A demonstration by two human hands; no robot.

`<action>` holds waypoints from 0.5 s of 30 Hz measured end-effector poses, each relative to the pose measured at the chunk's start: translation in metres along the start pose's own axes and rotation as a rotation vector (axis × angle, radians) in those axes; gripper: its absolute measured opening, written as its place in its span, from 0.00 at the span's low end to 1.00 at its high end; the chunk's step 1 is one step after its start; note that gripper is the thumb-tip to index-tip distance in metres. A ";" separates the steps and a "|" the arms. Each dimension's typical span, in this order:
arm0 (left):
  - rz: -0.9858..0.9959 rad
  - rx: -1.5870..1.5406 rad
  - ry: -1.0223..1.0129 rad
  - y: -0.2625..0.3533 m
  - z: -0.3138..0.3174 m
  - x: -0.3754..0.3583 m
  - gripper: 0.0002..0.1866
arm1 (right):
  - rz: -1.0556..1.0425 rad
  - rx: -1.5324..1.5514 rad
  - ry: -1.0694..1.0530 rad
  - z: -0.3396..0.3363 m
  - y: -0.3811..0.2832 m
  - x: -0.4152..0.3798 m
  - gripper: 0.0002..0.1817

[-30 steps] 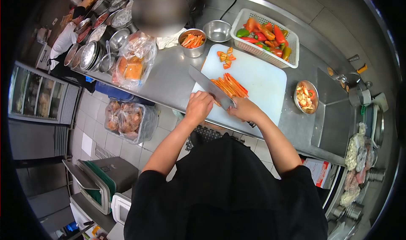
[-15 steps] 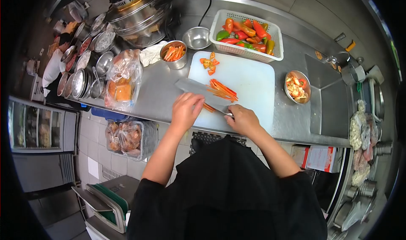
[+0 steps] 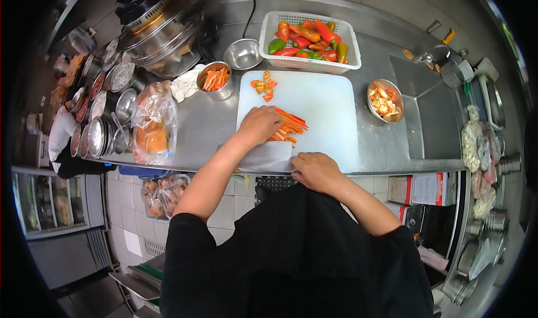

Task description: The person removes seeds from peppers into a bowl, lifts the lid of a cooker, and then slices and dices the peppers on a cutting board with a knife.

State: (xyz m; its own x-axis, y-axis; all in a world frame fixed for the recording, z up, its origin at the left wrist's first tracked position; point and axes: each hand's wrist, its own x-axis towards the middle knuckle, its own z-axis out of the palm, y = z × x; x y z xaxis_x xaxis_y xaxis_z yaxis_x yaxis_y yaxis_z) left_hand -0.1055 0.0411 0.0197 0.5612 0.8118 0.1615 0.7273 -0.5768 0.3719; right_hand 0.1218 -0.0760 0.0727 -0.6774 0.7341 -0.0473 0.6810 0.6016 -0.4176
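A white cutting board (image 3: 330,110) lies on the steel counter. My left hand (image 3: 260,124) is on its left half, fingers curled over a pile of thin red-orange pepper strips (image 3: 292,122). Part of the pile is hidden under that hand. My right hand (image 3: 316,169) is closed around the handle of a cleaver (image 3: 266,156) at the board's front edge. The broad blade points left, just below the strips and my left wrist. Short pepper pieces (image 3: 263,86) sit at the board's upper left corner.
Behind the board stands a white basket (image 3: 308,65) of whole peppers. A steel pot (image 3: 217,94) of cut strips and a steel bowl (image 3: 244,54) are left of it. On the right, a bowl of scraps (image 3: 385,100) stands beside the sink (image 3: 437,113). Bagged food (image 3: 154,122) lies left.
My left hand has moved from beside the blade onto the pepper strips. The cleaver has come away from the strips towards me, to the board's front edge. The view has shifted slightly.
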 end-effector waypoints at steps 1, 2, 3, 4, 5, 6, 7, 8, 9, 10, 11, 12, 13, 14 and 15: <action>0.017 -0.015 0.015 -0.004 -0.008 0.006 0.05 | 0.015 0.003 0.004 -0.006 -0.002 -0.010 0.13; 0.033 -0.030 0.030 -0.007 -0.016 0.012 0.06 | 0.052 0.014 0.004 -0.012 -0.003 -0.023 0.12; 0.044 -0.036 0.024 -0.009 -0.022 0.016 0.06 | 0.089 0.026 0.003 -0.019 -0.004 -0.037 0.12; 0.061 -0.067 0.036 -0.011 -0.027 0.021 0.05 | 0.157 0.044 -0.012 -0.026 -0.004 -0.054 0.12; 0.079 -0.100 0.048 -0.011 -0.033 0.025 0.05 | 0.225 0.061 -0.027 -0.034 -0.004 -0.073 0.13; 0.030 -0.124 -0.138 -0.010 -0.039 0.030 0.12 | 0.287 0.076 -0.032 -0.042 -0.006 -0.092 0.13; 0.044 -0.128 -0.143 -0.012 -0.030 0.032 0.12 | 0.348 0.092 -0.035 -0.049 -0.008 -0.111 0.14; 0.187 -0.103 -0.121 -0.016 -0.015 0.033 0.21 | 0.397 0.106 -0.026 -0.055 -0.011 -0.130 0.15; 0.331 -0.078 -0.098 -0.018 -0.006 0.034 0.31 | 0.447 0.122 -0.017 -0.058 -0.015 -0.148 0.16; 0.345 -0.082 -0.105 -0.018 -0.003 0.033 0.31 | 0.462 0.124 -0.011 -0.059 -0.021 -0.163 0.16; 0.317 -0.041 -0.268 -0.018 -0.001 0.033 0.42 | 0.582 0.141 0.010 -0.058 -0.028 -0.177 0.17; 0.289 0.002 -0.430 -0.017 0.002 0.033 0.53 | 0.703 0.158 0.031 -0.055 -0.035 -0.189 0.17; 0.305 0.000 -0.434 -0.018 0.006 0.030 0.53 | 0.718 0.158 0.038 -0.050 -0.041 -0.200 0.17; 0.348 0.013 -0.412 -0.024 0.010 0.022 0.58 | 0.832 0.220 0.091 -0.043 -0.048 -0.209 0.18; 0.389 0.023 -0.393 -0.026 0.010 0.015 0.62 | 0.944 0.285 0.141 -0.035 -0.054 -0.217 0.19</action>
State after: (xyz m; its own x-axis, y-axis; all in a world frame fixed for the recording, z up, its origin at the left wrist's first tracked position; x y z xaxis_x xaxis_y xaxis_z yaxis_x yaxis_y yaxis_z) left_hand -0.1119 0.0672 0.0036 0.8924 0.4455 -0.0719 0.4427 -0.8331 0.3317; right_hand 0.2416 -0.2565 0.1376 0.1596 0.9145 -0.3717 0.8187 -0.3330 -0.4678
